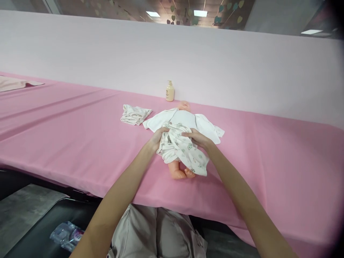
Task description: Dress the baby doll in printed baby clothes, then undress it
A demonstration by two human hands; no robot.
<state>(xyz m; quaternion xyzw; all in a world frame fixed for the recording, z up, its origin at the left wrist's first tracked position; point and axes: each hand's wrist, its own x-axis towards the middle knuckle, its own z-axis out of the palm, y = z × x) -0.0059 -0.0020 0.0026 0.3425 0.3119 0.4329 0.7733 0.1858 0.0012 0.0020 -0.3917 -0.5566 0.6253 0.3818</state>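
On a table covered in smooth pink cloth [80, 143], a peach-coloured plastic baby doll [174, 170] lies with its head near the far edge and its feet toward the near edge, the sleeves of a white long-sleeved top [209, 129] spread to both sides. The left hand [158, 138] and right hand [198, 137] grip a white, green-printed fabric garment [178, 141] over its lower body. A pale-yellow pump bottle [170, 91] stands at the far edge, and a folded whitish patterned cloth [135, 114] lies nearer the left edge than the doll.
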